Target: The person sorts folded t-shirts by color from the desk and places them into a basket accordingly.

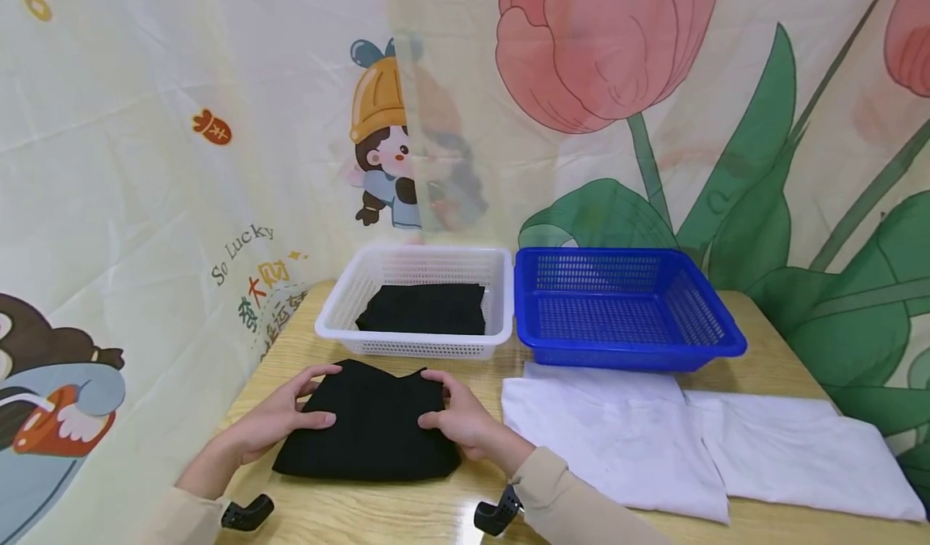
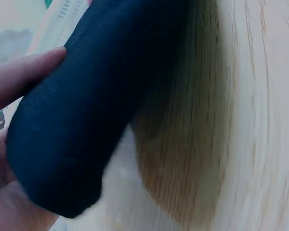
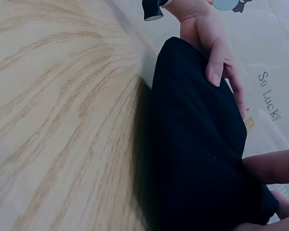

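Observation:
A folded black cloth garment [image 1: 370,432] is held between both hands over the front left of the table, just in front of the white basket. My left hand [image 1: 279,412] grips its left side, thumb on the near face and fingers at the upper edge. On the opposite side my right hand [image 1: 465,420] pinches it the same way. The left wrist view shows the black garment [image 2: 96,96] as a thick folded bundle above the wood, casting a shadow. In the right wrist view both hands hold the garment [image 3: 192,144] by its edges.
The white basket [image 1: 414,340] holds another folded black garment [image 1: 425,309]. Beside it stands a blue basket [image 1: 632,355] with bare mesh inside. Folded white garments [image 1: 617,440] lie on the wooden table [image 1: 363,509] at the right. A printed curtain [image 1: 291,125] hangs behind.

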### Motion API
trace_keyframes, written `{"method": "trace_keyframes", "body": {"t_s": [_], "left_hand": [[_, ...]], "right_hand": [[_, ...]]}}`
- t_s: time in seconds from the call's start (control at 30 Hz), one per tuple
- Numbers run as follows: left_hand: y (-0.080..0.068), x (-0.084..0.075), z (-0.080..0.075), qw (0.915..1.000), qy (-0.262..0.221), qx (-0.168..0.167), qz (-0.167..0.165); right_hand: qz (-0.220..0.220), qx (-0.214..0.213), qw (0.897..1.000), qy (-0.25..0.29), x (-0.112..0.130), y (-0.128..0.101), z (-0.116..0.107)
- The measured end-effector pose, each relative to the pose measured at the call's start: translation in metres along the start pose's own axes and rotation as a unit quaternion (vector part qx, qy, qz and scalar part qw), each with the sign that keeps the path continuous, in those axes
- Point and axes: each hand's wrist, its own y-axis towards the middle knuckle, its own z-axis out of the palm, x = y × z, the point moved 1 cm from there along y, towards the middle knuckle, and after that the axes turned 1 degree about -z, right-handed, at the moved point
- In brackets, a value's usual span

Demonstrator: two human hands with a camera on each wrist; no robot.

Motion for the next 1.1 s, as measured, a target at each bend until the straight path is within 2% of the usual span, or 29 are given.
{"method": "trace_keyframes", "body": {"t_s": [0.17, 0.3, 0.6, 0.73, 0.9, 1.1], "left_hand": [[0.001, -0.009, 0.006, 0.9999, 0.008, -0.007, 0.010], [0.001, -0.021, 0.009, 0.9996, 0.011, -0.013, 0.021], [-0.012, -0.067, 0.001, 0.9964, 0.033, -0.024, 0.074], [-0.014, -0.088, -0.004, 0.9951, 0.022, -0.031, 0.091], [0.004, -0.111, -0.008, 0.9942, -0.024, -0.021, 0.102], [0.038, -0.133, -0.012, 0.9939, -0.001, -0.043, 0.102]], "right_hand": [[-0.002, -0.003, 0.999, -0.037, 0.010, -0.011, -0.010], [-0.007, -0.004, 0.998, -0.055, 0.020, -0.020, -0.020], [-0.027, 0.026, 0.999, -0.032, 0.060, -0.034, -0.032], [-0.047, 0.031, 0.997, -0.053, 0.081, -0.032, -0.038], [-0.063, 0.008, 0.995, -0.074, 0.103, -0.022, -0.050], [-0.085, -0.005, 0.991, -0.107, 0.125, -0.001, -0.070]]}}
